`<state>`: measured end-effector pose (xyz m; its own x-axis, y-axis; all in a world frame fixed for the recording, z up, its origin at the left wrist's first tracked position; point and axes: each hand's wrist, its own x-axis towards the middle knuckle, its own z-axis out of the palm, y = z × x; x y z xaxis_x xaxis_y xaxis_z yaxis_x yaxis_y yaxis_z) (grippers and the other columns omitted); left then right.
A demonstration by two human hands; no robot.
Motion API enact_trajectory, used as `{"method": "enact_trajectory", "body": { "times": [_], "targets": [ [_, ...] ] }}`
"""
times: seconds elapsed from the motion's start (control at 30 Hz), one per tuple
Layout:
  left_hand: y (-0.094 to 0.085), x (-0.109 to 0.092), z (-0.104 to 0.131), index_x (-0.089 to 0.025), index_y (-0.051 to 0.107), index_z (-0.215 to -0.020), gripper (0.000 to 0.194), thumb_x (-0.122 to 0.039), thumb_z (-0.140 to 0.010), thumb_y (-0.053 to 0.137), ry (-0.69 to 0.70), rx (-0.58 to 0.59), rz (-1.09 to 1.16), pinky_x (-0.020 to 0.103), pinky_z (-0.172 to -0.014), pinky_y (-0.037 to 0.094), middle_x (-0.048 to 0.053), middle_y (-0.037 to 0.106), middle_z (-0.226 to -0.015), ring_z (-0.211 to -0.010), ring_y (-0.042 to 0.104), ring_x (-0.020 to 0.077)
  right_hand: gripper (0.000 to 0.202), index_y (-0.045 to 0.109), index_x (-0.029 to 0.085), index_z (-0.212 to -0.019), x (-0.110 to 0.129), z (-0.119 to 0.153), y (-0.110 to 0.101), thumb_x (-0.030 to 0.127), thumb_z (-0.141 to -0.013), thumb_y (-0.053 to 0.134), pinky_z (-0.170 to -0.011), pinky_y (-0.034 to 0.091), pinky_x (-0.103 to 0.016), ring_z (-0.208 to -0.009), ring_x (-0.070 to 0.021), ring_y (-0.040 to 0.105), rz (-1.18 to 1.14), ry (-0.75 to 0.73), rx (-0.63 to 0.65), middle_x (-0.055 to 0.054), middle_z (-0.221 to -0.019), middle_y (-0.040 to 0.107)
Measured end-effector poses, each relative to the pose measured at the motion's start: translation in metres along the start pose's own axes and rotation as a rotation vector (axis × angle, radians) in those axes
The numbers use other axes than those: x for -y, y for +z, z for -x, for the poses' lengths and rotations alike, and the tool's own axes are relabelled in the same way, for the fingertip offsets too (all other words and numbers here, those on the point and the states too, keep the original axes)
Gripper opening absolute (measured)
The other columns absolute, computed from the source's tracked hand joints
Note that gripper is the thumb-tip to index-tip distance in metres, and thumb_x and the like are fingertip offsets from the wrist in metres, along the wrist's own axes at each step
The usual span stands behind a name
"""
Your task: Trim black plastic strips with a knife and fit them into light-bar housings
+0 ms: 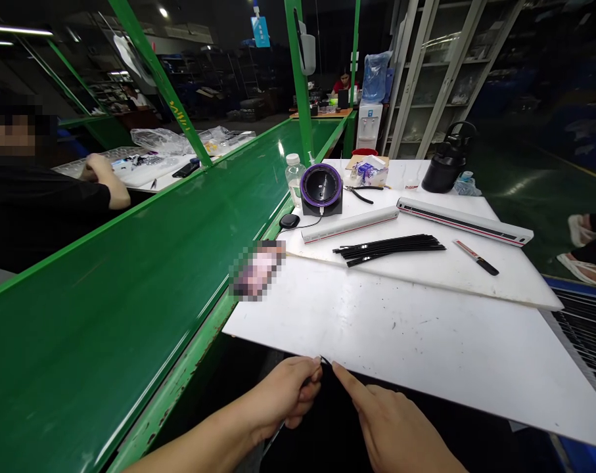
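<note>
At the near edge of the white table, my left hand point(300, 387) is closed, thumb and index finger pinching a small thin black strip point(326, 361). My right hand point(389, 410) meets the other end of that strip with its index fingertip; its thumb and remaining fingers are mostly hidden underneath. Farther back, a bundle of glossy black strips point(391, 249) lies on a white foam board point(475, 286). Right of the bundle is a utility knife point(476, 257). Behind them lie two white model train cars, one with a red stripe point(351, 225) and one with dark windows point(462, 221).
A round black fan point(321, 186), a plastic bottle point(294, 177), pliers point(361, 193) and a black flask point(444, 164) stand or lie at the back. A blurred-out flat object point(258, 270) is at the left edge. A green partition point(130, 295) runs along the left, with another person point(41, 190) beyond.
</note>
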<state>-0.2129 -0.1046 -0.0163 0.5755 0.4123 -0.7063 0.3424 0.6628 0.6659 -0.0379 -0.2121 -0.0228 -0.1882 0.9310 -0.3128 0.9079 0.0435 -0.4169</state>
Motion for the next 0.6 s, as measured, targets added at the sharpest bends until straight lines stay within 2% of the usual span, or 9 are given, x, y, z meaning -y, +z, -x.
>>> {"method": "enact_trajectory", "body": {
  "times": [0.13,0.37,0.6],
  "targets": [
    [0.001,0.001,0.0,-0.022,0.041,-0.073,0.031,-0.051,-0.077,0.048,0.005,-0.005,-0.004,0.018,-0.035,0.012,-0.009,0.03,-0.052,-0.039,0.015,0.0057,0.078,0.019,0.029,-0.153,0.003,-0.001,-0.001,0.005,-0.083,0.041,-0.055,0.039,-0.028,-0.063,-0.0219,0.063,0.011,0.002,0.019,-0.004,-0.083,0.066],
    [-0.001,0.001,-0.001,-0.022,0.04,-0.073,0.028,-0.048,-0.08,0.047,-0.002,-0.001,0.012,0.019,-0.036,0.011,-0.009,0.028,-0.051,-0.04,0.013,0.0058,0.082,0.02,0.03,-0.153,0.012,-0.002,0.0,0.002,-0.08,0.044,-0.047,0.02,-0.028,-0.061,-0.0214,0.063,0.192,0.05,0.04,-0.004,-0.079,0.064],
    [-0.003,0.0,0.0,-0.022,0.04,-0.074,0.027,-0.046,-0.081,0.047,-0.019,0.019,0.014,0.019,-0.036,0.01,-0.009,0.029,-0.052,-0.04,0.013,0.0059,0.077,0.017,0.031,-0.153,0.009,0.0,-0.001,0.005,-0.085,0.041,-0.049,0.024,-0.027,-0.064,-0.0214,0.063,0.087,0.048,0.007,-0.004,-0.082,0.064]
  ]
}}
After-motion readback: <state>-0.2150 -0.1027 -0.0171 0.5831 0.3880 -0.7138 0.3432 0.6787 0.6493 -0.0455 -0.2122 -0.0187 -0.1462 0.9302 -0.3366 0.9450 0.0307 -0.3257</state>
